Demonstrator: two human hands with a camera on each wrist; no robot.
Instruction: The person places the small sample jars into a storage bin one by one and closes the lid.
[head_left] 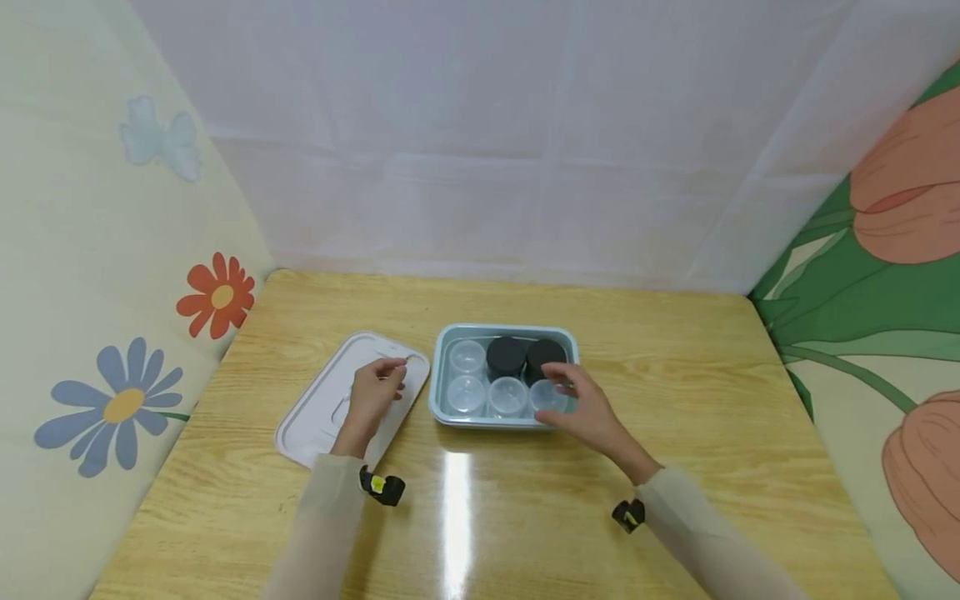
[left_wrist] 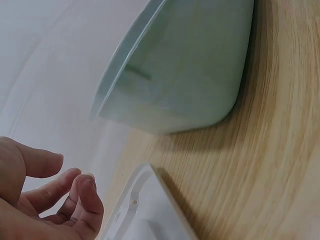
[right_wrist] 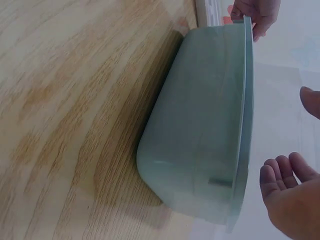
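A pale green plastic bin (head_left: 495,423) stands on the table with several clear round cups (head_left: 467,393) and two black round-topped containers (head_left: 506,357) inside. Over the bin's right end hovers my right hand (head_left: 588,412), thumb and fingers spread apart around the space above the front right cup, holding nothing. The right wrist view shows this hand above the level of the bin's rim (right_wrist: 248,100). My left hand (head_left: 371,396) is over a white rectangular lid (head_left: 311,421) left of the bin. Its fingers are loosely bent with nothing between them.
The wood-grain table (head_left: 675,400) extends around the bin on all sides. A pale cloth backdrop (head_left: 480,167) hangs behind it, with flower-printed panels (head_left: 120,408) at left and right. Dark wrist cameras (head_left: 382,486) sit on both forearms.
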